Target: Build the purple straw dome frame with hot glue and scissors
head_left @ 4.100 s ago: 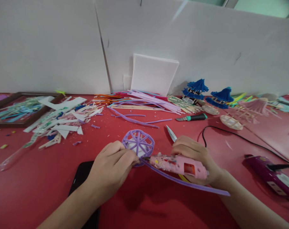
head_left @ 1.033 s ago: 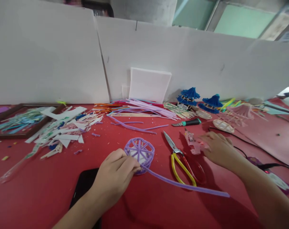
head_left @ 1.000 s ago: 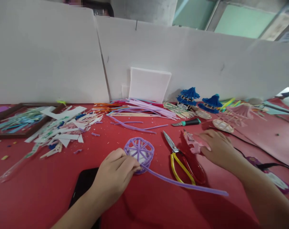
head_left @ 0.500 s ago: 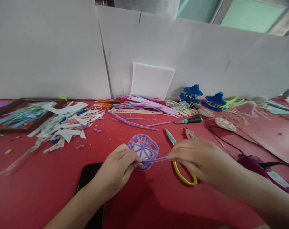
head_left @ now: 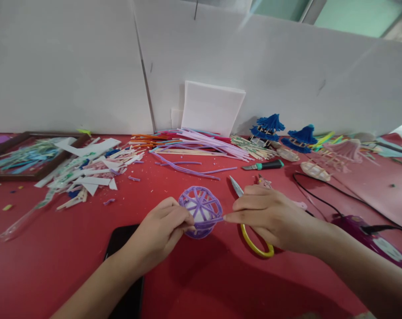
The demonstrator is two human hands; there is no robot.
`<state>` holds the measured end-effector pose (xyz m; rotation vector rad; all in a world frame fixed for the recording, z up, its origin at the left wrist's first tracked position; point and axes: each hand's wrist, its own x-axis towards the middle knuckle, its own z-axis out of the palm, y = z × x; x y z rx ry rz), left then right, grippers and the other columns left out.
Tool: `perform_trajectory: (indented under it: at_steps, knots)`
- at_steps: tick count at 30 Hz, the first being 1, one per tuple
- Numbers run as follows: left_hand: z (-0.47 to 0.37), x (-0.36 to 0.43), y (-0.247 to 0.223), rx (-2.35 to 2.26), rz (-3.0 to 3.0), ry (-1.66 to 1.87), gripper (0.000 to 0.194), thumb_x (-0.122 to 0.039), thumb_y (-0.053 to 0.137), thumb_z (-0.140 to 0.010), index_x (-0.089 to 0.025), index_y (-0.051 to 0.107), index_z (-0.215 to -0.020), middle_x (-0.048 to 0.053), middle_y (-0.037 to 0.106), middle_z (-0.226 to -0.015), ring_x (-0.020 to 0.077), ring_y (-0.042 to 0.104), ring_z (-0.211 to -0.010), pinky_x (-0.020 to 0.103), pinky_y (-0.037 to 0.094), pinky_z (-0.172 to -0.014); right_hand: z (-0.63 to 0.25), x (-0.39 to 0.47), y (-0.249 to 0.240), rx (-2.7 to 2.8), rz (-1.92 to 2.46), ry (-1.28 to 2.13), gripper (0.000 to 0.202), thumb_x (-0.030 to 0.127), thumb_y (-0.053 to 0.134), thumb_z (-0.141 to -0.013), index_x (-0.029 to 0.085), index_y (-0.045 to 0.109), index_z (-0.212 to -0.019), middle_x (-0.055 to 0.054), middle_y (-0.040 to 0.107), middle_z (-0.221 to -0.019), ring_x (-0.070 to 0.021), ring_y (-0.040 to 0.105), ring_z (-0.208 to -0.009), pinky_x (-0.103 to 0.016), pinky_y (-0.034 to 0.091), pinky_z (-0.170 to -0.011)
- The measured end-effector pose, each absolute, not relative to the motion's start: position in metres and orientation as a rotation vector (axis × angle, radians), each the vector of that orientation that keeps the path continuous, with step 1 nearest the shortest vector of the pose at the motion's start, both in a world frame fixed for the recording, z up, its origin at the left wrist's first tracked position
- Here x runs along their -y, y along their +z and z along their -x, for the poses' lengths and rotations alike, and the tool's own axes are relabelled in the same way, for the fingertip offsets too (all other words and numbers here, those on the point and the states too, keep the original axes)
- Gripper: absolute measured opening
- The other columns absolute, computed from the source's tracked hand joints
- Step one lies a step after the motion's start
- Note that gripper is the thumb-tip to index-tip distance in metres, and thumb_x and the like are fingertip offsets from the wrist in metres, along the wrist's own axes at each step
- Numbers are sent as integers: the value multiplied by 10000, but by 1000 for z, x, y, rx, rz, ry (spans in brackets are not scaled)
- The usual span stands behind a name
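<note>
A round, cage-like frame of purple pipe cleaners (head_left: 200, 204), with something white inside, is held up over the red table. My left hand (head_left: 168, 225) pinches its near left edge, with the fingertips closed at the rim. Across the near side of the frame runs a purple pipe cleaner (head_left: 209, 223). My right hand (head_left: 270, 213) has its thumb and index finger closed at the right end of this strip. Beneath the right hand lies a pair of scissors with yellow handles (head_left: 256, 247), partly covered by it.
A black phone (head_left: 121, 239) lies under my left forearm. Behind are loose pipe cleaners (head_left: 217, 148), a utility knife (head_left: 267, 165) and blue roofed models (head_left: 269, 126). Paper scraps (head_left: 94, 170) and a brown frame (head_left: 25, 177) are left. A purple corded device (head_left: 370, 241) sits right.
My right hand has moved left along the strip, up to the frame's right edge. The strip now lies closer against the frame. My left hand keeps its pinch.
</note>
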<state>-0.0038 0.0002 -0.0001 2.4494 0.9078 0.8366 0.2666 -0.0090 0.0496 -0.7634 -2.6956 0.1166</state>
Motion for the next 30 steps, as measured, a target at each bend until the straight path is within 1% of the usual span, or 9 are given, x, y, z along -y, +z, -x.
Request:
perform_trajectory:
  at_steps: [4, 7, 10, 13, 17, 19, 22, 25, 30]
  knots:
    - [4, 0, 1, -895, -2479, 864, 133, -96, 523, -886, -202, 603, -877, -5, 657, -786, 132, 543, -742, 220, 448, -652, -263, 14, 50, 2702, 833, 115, 320, 111, 423, -922, 225, 701, -1033, -22, 637, -731, -160, 459, -683, -313, 341, -688]
    - [3, -1, 2, -850, -2505, 875, 167, -104, 503, -902, -208, 626, -948, 7, 695, -844, 135, 561, -751, 237, 466, -678, -261, 15, 47, 2715, 809, 55, 323, 126, 403, -949, 215, 698, -1048, -17, 601, -687, -158, 423, -651, -315, 322, -667]
    - [3, -2, 3, -799, -2523, 891, 220, -89, 481, -909, -213, 642, -992, 10, 704, -847, 132, 563, -739, 241, 468, -681, -260, 15, 46, 2719, 809, 6, 311, 123, 411, -946, 205, 688, -1062, -17, 589, -672, -163, 414, -651, -321, 319, -667]
    - [3, -2, 4, -775, -2538, 915, 250, -74, 468, -912, -216, 648, -1011, 10, 709, -851, 130, 566, -740, 243, 466, -692, -259, 14, 46, 2697, 827, 32, 289, 118, 426, -939, 193, 687, -1036, -32, 620, -729, -175, 453, -705, -330, 352, -708]
    - [2, -3, 5, -739, -2545, 936, 270, -50, 474, -902, -226, 643, -1018, 0, 711, -868, 121, 579, -755, 240, 461, -719, -257, 16, 47, 2651, 854, 33, 296, 92, 405, -937, 157, 687, -1001, -72, 661, -887, -193, 520, -828, -342, 407, -774]
    - [2, -3, 5, -731, -2552, 937, 279, -36, 466, -897, -224, 643, -1003, -1, 709, -864, 121, 580, -758, 239, 459, -717, -255, 17, 48, 2650, 857, 34, 301, 87, 400, -937, 159, 684, -1006, -77, 663, -937, -194, 534, -862, -342, 423, -794]
    - [3, -3, 4, -751, -2557, 927, 271, -43, 462, -898, -218, 648, -986, 8, 704, -865, 128, 564, -760, 239, 462, -713, -254, 17, 48, 2697, 843, 46, 291, 93, 422, -928, 185, 679, -1029, -68, 661, -960, -191, 533, -870, -358, 426, -834]
    - [4, -2, 3, -768, -2547, 905, 269, -63, 456, -908, -223, 644, -1015, 15, 697, -877, 133, 551, -772, 241, 466, -716, -253, 15, 49, 2745, 811, 24, 289, 84, 436, -915, 198, 676, -1028, -59, 658, -970, -190, 516, -880, -373, 404, -870]
    - [4, 0, 2, -890, -2495, 859, 291, -82, 495, -892, -239, 596, -1115, 8, 662, -867, 136, 549, -779, 225, 475, -692, -253, 13, 47, 2777, 782, -31, 263, 107, 446, -940, 218, 669, -1024, -37, 652, -963, -180, 483, -868, -341, 371, -823]
